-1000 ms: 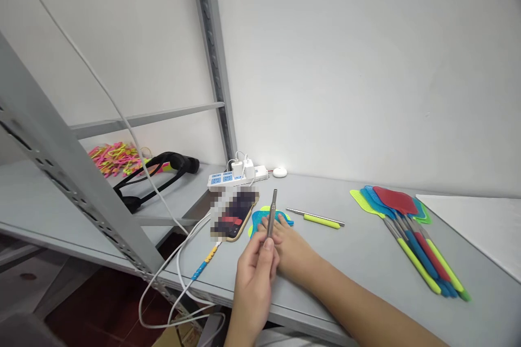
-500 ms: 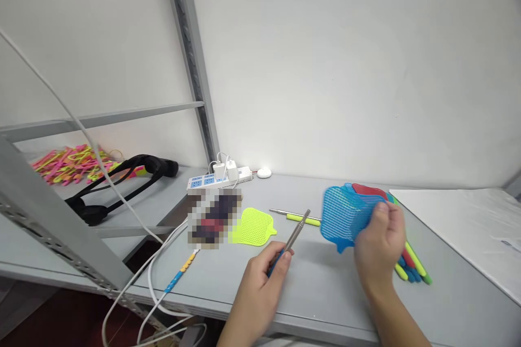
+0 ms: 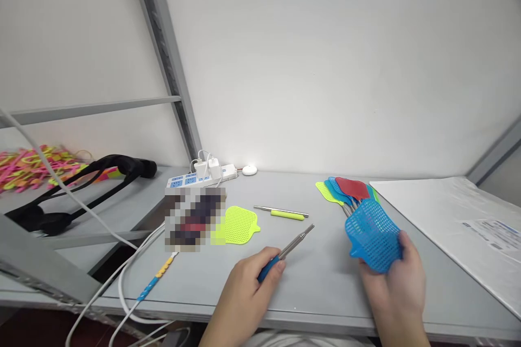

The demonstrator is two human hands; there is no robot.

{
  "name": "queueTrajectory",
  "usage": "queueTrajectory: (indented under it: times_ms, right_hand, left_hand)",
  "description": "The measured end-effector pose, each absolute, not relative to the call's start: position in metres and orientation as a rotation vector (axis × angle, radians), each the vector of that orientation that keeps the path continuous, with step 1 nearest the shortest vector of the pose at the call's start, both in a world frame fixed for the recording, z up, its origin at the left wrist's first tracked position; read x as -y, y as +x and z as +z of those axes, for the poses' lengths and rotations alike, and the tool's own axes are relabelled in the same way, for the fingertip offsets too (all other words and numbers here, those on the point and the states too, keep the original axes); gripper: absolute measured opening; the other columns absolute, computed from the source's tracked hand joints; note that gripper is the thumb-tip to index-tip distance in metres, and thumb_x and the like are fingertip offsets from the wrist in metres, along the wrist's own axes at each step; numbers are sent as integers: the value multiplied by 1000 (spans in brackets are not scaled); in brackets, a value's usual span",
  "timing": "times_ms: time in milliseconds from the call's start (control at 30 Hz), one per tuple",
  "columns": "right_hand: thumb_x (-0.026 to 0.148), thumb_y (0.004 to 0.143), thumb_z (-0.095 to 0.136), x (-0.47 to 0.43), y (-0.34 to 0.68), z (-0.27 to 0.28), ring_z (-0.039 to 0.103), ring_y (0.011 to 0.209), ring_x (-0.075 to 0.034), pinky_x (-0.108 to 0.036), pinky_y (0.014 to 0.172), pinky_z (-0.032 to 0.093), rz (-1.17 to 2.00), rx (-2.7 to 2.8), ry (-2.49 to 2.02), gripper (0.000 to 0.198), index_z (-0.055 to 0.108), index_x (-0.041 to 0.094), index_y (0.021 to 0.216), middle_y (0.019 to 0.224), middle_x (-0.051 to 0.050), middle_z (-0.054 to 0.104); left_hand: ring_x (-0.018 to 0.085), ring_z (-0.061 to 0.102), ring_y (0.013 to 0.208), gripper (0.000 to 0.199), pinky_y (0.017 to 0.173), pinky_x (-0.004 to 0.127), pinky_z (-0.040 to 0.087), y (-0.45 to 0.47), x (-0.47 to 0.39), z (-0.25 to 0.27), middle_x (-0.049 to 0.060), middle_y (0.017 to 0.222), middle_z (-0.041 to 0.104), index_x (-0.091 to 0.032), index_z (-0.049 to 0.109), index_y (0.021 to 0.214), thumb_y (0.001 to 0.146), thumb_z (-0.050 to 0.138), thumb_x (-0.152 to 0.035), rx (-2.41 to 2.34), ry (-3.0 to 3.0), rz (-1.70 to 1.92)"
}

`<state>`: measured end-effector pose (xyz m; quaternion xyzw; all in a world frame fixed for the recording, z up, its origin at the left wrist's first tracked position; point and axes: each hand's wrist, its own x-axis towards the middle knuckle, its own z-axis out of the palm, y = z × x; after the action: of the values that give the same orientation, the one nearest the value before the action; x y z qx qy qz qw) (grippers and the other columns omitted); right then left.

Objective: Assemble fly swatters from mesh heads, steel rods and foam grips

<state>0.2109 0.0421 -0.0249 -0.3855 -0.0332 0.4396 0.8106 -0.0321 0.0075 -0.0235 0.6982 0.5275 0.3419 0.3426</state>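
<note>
My left hand [image 3: 251, 288] is closed around a blue-gripped telescopic handle [image 3: 293, 243], its metal rod pointing up and to the right. In my right hand [image 3: 401, 287] is a blue perforated fly swatter head [image 3: 373, 236], held by its edge with the short socket pointing left. Rod and head are apart. Behind my right hand several fly swatters lie in a fanned pile, a red swatter head [image 3: 352, 188] on top. Further left on the table lie a yellow swatter head [image 3: 240, 225], a loose metal rod [image 3: 280, 210] and a yellow grip [image 3: 287, 215].
A power strip [image 3: 202, 178] with chargers stands at the back left, beside a white round object [image 3: 249, 169]. White cables trail over the front edge. A white package [image 3: 456, 217] lies at right; a metal shelf post [image 3: 171, 65] and black headset [image 3: 81, 190] are at left.
My right hand has lowered and turned, bringing the blue swatter head away from the pile, which is now visible. The view has shifted right. My left hand still holds the handle, now tilted lower.
</note>
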Motion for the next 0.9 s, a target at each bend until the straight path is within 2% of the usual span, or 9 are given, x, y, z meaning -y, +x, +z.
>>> queueTrajectory:
  times_ms: [67, 133, 233, 367, 633, 800, 900]
  right_hand:
    - [26, 85, 56, -43, 212, -24, 54, 47, -12, -25, 37, 41, 1019, 54, -816, 4, 56, 23, 83, 69, 6, 62]
    - [28, 84, 58, -42, 210, -24, 47, 41, -11, -24, 34, 36, 1024, 86, -815, 10, 52, 23, 78, 62, 8, 56]
    - [41, 86, 62, -38, 202, -26, 41, 39, -9, -26, 39, 41, 952, 277, -855, 23, 52, 22, 79, 60, 8, 53]
    - [53, 87, 61, -32, 188, -31, 52, 48, -12, -27, 47, 45, 800, 554, -955, 34, 58, 19, 84, 65, 2, 59]
    - [48, 88, 63, -28, 182, -33, 56, 57, -15, -27, 46, 45, 721, 591, -879, 28, 60, 20, 92, 79, -2, 63]
    - [50, 86, 64, -31, 187, -31, 54, 50, -14, -28, 47, 47, 876, 590, -889, 32, 60, 19, 90, 69, 0, 62]
    - [51, 84, 67, -33, 190, -29, 48, 41, -12, -28, 43, 45, 969, 551, -919, 33, 58, 19, 80, 57, 3, 56]
  left_hand:
    - [16, 60, 83, 29, 74, 22, 41, -32, -7, -24, -3, 89, 68, -25, 63, 97, 99, 43, -46, -1377, 1828, 882]
    - [16, 60, 84, 28, 75, 22, 42, -32, -7, -25, -3, 88, 68, -25, 62, 96, 99, 44, -46, -1383, 1842, 876]
    - [18, 61, 88, 28, 77, 22, 43, -33, -8, -28, -2, 87, 67, -25, 63, 95, 98, 45, -46, -1393, 1862, 880]
    - [20, 63, 94, 28, 83, 24, 46, -33, -9, -31, 0, 92, 70, -26, 67, 100, 97, 48, -47, -1400, 1876, 903]
    - [23, 67, 100, 28, 86, 27, 50, -33, -9, -32, 2, 108, 74, -28, 73, 107, 94, 55, -44, -1416, 1895, 944]
    - [25, 67, 103, 27, 85, 28, 52, -33, -8, -32, 3, 113, 75, -28, 76, 106, 91, 59, -43, -1428, 1897, 990]
    - [24, 68, 104, 28, 87, 28, 52, -34, -7, -33, 3, 112, 75, -28, 76, 107, 91, 59, -44, -1422, 1908, 962]
